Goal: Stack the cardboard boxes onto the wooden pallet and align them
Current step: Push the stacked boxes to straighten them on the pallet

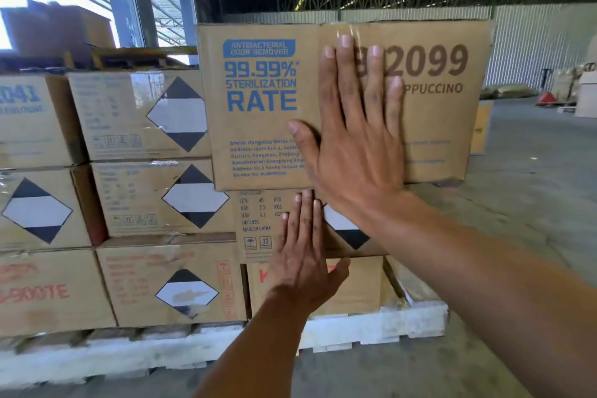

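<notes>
A cardboard box (258,107) with blue "99.99% sterilization rate" print and brown "2099" lettering sits on top of a stack at the right end of the pallet (371,326). My right hand (355,139) lies flat against its front face, fingers spread. Below it, my left hand (303,255) presses flat on the front of the second box (258,226), which carries a black-and-white diamond label. A third box (358,284) with red print rests under that one, on the white-painted pallet.
To the left stand rows of stacked boxes (155,197) with diamond labels, three high, on the same pallet line. Bare concrete floor (523,187) stretches to the right. Far right, a red pallet jack (546,97) and more goods stand by the corrugated wall.
</notes>
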